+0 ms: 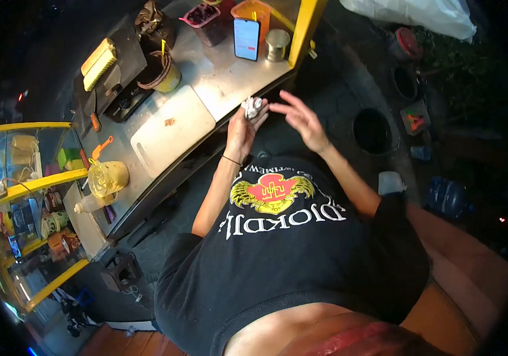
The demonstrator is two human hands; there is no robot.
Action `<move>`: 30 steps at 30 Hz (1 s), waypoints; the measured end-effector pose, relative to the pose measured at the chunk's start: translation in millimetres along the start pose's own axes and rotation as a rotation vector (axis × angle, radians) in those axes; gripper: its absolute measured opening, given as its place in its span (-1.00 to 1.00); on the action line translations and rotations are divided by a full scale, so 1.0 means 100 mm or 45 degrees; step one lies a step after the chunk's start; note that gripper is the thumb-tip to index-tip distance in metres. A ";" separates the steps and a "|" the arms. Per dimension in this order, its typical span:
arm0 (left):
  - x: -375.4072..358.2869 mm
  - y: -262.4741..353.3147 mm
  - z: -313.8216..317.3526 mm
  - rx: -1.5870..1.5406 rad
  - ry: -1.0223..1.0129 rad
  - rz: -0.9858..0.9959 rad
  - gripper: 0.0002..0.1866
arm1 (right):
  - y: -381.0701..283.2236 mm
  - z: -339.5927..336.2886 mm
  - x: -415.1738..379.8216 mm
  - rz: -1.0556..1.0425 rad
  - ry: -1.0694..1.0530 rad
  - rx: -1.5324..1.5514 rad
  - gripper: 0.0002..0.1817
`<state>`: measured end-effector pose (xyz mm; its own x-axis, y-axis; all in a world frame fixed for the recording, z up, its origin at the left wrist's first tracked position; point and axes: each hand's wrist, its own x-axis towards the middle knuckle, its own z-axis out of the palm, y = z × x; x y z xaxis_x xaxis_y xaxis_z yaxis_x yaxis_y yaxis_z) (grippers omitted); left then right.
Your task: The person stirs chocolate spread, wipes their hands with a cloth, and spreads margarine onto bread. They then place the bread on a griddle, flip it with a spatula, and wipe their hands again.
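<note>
My left hand (243, 132) is closed around a crumpled white tissue (253, 107) with dark smudges, just off the front edge of the metal counter (203, 71). To its right, my right hand (306, 123) is open, its fingers stretched toward the tissue and nothing visible in them. A white cutting board (174, 133) with a small brown smear lies left of my left hand. Beyond both hands, a lit phone (247, 39) leans upright beside a metal can (277, 45).
Along the counter stand a brown-smeared tub (162, 74), a reddish tub (205, 25), an orange container (254, 10) and a yellow-smeared tub (108, 178). A yellow block-like item (98, 64) rests on a dark griddle plate. A yellow post (307, 29) rises at the counter's right end.
</note>
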<state>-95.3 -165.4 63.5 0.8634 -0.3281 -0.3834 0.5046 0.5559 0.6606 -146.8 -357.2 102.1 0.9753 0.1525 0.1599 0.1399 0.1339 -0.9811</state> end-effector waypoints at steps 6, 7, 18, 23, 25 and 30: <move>-0.10 0.10 0.23 0.454 0.018 0.131 -0.61 | -0.19 0.09 0.20 0.140 0.070 0.920 -0.29; -0.10 0.13 0.24 0.377 -0.045 0.109 -0.63 | -0.18 0.11 0.21 0.142 0.064 0.944 -0.29; -0.13 0.19 0.24 0.132 -0.274 -0.025 -0.68 | -0.13 0.21 0.29 -0.446 0.132 -0.899 -0.60; -0.18 0.36 0.34 0.615 -0.219 -0.096 -0.65 | -0.26 0.00 0.36 -0.377 0.255 -0.783 -0.77; -0.10 0.34 0.20 0.605 -0.226 0.072 -0.68 | -0.57 -0.26 0.46 -0.426 0.342 -0.764 -0.81; -0.10 0.54 -0.13 1.280 -0.218 -0.019 -0.68 | -2.20 -0.70 0.34 -0.865 0.638 -0.480 -0.73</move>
<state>-76.7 -122.2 95.3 0.8050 -0.4785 -0.3508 0.2109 -0.3218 0.9230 -132.7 -450.2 315.4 0.6112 -0.2954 0.7343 0.6698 -0.3013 -0.6787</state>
